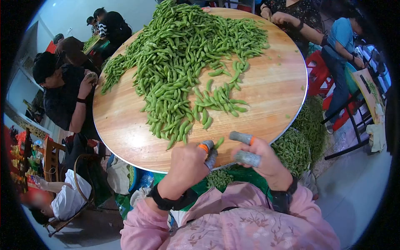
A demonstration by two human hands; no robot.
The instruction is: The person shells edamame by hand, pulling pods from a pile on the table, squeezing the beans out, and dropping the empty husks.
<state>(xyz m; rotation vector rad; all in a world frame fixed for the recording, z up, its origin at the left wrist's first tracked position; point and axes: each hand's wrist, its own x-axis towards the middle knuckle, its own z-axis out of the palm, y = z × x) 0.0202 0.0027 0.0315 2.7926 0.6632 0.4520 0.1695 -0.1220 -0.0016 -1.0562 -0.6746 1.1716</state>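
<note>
A large heap of green pods (171, 54) covers the far and middle part of the round wooden table (266, 96). Close to the table's near edge, my left hand (193, 157) has its thumb and forefinger pinched on a green pod (218, 143), whose end sticks out to the right. Grey covers, one with an orange band, wrap those fingertips. My right hand (256, 155) is beside it on the right, thumb and forefinger apart in grey covers, with nothing between them. Its other fingers are curled and partly hidden.
More pods (293, 150) are piled below the table's right side. Shelled beans (219, 178) lie below the near edge, by my lap. A person in dark clothes (62, 91) sits at the left; another person's hands (277, 16) are at the far right edge.
</note>
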